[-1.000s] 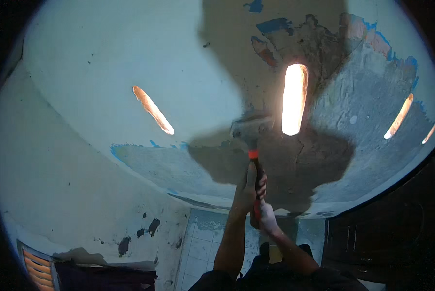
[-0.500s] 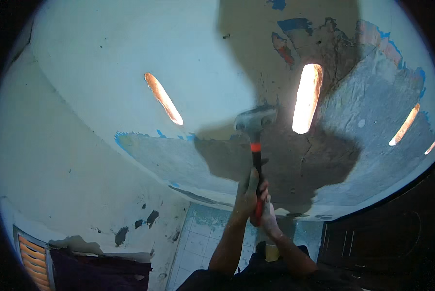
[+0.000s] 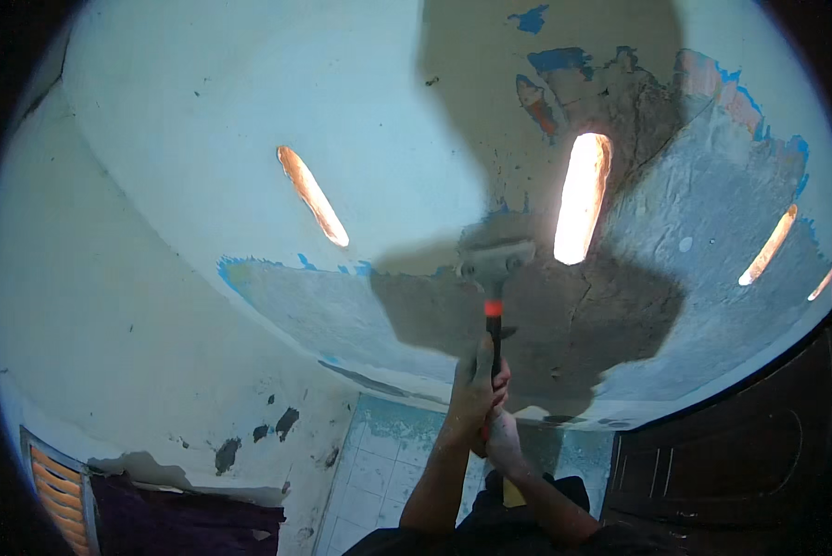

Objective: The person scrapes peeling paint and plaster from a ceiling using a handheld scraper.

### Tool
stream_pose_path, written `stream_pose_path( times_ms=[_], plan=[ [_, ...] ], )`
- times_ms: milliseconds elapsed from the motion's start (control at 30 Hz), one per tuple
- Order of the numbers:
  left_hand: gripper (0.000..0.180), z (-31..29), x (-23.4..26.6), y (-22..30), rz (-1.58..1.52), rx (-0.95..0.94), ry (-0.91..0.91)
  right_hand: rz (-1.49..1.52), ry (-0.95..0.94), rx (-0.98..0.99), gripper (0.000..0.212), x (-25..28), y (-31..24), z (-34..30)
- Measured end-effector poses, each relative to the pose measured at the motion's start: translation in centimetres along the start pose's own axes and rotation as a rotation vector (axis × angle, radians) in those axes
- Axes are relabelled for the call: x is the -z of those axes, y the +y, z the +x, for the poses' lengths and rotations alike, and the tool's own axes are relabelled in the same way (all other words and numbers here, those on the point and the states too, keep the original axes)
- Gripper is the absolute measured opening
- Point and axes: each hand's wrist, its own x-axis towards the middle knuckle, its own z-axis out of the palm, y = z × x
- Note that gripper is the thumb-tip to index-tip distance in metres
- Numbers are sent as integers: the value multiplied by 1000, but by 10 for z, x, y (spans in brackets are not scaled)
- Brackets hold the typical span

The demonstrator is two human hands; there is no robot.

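Observation:
Both hands grip a long-handled scraper (image 3: pixel 495 271) with a wide grey head, a red collar and a black and red handle. My left hand (image 3: pixel 472 385) is wrapped round the upper part of the handle. Below it, my right hand (image 3: pixel 502 434) closes round the lower end. The wide head lies over the pale painted wall (image 3: pixel 379 111), at the ragged edge where paint gives way to bare grey plaster (image 3: pixel 740 195). Blue paint remnants fringe that edge. A dark shadow covers the surface around the head; blade contact is hard to make out.
Bright slots (image 3: pixel 583 199) pierce the wall. Dark panelled wood (image 3: pixel 712 463) stands at right. At lower left are a louvred opening (image 3: pixel 59 486) and a dark purple cloth (image 3: pixel 184 519). Pale floor tiles (image 3: pixel 369 473) show below, and a side wall (image 3: pixel 82 306) has chipped patches.
The scraper head has come down the wall toward me, both hands moving with it. Bare grey with blue edging now shows just above the head. The view has shifted slightly.

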Motion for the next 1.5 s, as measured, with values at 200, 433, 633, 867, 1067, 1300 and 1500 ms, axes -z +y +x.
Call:
stream_pose_path(
  times_ms=[200, 433, 633, 867, 1067, 1300, 1500],
  plan=[
    [56, 5, -35, 60, 92, -156, -56, 42, -143, -87, 58, 12, -58, 16],
    [51, -8, -35, 48, 39, -41, -20, -282, 58, -136, 55, 0, -73, -10],
    [52, 2, -35, 55, 29, -147, -77, -84, -90, -113, 51, 7, -86, 7],
    [56, -13, -35, 44, 66, -36, 53, -200, 21, -103, 63, -1, -75, -7],
    [50, -5, -39, 63, 50, -163, -43, -302, 7, -72, 60, 6, -65, 4],
    [51, -17, -40, 63, 55, -77, -5, -249, -4, -95, 57, 8, -46, -5],
    [48, -6, -45, 73, 9, -111, -78, 71, -19, -193, 61, 9, -52, 3]
  ],
)
